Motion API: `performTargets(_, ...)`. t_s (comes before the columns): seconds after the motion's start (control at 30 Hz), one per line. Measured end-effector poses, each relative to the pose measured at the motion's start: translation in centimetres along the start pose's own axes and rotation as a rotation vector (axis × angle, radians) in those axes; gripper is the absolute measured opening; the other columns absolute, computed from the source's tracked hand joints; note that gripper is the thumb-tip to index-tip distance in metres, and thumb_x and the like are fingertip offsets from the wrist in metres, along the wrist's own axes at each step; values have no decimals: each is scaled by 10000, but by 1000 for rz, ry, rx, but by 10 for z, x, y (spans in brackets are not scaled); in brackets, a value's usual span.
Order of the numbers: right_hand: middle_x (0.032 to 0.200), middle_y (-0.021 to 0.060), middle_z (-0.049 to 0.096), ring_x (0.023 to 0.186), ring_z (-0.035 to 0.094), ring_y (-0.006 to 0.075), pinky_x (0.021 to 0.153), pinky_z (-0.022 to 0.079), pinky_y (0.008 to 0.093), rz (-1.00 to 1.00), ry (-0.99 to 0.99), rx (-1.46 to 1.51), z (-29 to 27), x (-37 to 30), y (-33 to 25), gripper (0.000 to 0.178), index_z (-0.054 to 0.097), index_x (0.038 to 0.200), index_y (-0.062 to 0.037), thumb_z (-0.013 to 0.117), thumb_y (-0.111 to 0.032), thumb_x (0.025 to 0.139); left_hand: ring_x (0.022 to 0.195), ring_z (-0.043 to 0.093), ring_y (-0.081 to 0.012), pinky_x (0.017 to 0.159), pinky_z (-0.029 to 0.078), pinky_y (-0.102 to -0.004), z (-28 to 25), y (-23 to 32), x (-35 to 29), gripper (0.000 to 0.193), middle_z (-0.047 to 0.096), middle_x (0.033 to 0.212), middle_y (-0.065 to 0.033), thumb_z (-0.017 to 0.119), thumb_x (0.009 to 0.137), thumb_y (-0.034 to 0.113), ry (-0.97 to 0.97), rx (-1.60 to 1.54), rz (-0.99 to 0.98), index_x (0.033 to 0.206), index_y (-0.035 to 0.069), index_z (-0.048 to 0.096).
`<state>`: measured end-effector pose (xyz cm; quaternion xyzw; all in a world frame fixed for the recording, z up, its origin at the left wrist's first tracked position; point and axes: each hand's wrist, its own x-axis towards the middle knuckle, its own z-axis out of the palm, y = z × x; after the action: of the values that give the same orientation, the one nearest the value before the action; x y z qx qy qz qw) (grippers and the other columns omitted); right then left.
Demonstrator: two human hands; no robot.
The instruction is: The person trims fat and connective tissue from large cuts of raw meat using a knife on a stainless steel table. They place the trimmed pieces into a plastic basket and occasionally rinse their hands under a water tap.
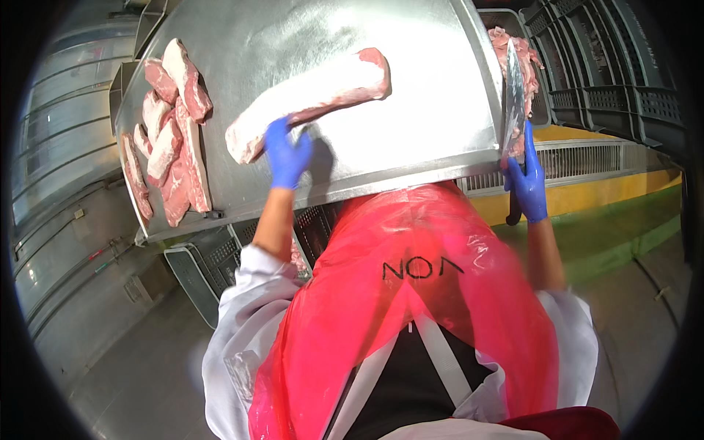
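Observation:
A long pork loin [315, 99], pale fat on top and pink along its near side, lies slantwise on the metal table [433, 103]. My left hand [287, 154], in a blue glove, touches the near side of its left end, thumb spread away from the fingers. Past the table's right edge, my right hand [528, 183], also gloved in blue, is closed around a knife [513, 92]. Its long blade points away from me, over a bin of meat trimmings, and the dark handle end shows below the hand.
Several cut pork pieces [172, 139] are heaped at the table's left end. The bin of pink trimmings [533, 62] stands beyond the right edge, near stacked dark crates [609, 66]. More crates [202, 275] sit below the near edge. A red apron [411, 242] covers my front.

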<state>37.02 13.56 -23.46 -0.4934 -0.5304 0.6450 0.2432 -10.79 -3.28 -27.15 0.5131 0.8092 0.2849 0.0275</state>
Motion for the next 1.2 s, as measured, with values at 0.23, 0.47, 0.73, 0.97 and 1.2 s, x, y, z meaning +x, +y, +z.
performTargets(0.23, 695, -36, 536, 556, 450, 44, 543, 430, 222, -47, -63, -107, 15, 21, -18, 815, 133, 1651, -193, 540, -40, 962, 952, 585, -312, 791, 452, -471, 95, 94, 73, 239, 601, 962, -119, 656, 828, 253, -238, 486, 549, 999, 90, 617)
performTargets(0.47, 724, -39, 547, 583, 460, 42, 559, 434, 219, -45, -58, -63, 5, 13, -1, 802, 154, 1648, -175, 533, -35, 955, 836, 602, -271, 746, 461, -437, 111, 68, 70, 94, 600, 850, -70, 640, 826, 208, -195, 567, 562, 872, 128, 625)
performTargets(0.73, 793, 36, 615, 600, 507, 58, 566, 469, 240, -176, -76, -148, 32, 46, 2, 790, 221, 1637, -162, 526, -61, 915, 871, 625, -272, 760, 482, -420, 111, 96, 97, 124, 621, 905, -92, 603, 861, 165, -292, 641, 786, 944, 80, 637)
performTargets(0.97, 735, 37, 600, 583, 525, 74, 564, 489, 250, -37, -141, -46, 59, 66, -23, 772, 200, 1641, -223, 528, -106, 953, 874, 637, -256, 748, 511, -402, 120, 71, 127, 151, 622, 924, -102, 592, 886, 161, -339, 731, 692, 1015, 90, 622)
performTargets(1.2, 707, 32, 591, 557, 527, 74, 553, 485, 248, 9, -125, 29, 89, 87, -13, 779, 192, 1641, -236, 551, -103, 963, 916, 638, -245, 758, 509, -394, 113, 86, 136, 160, 621, 947, -82, 598, 898, 168, -347, 695, 857, 1026, 91, 654)
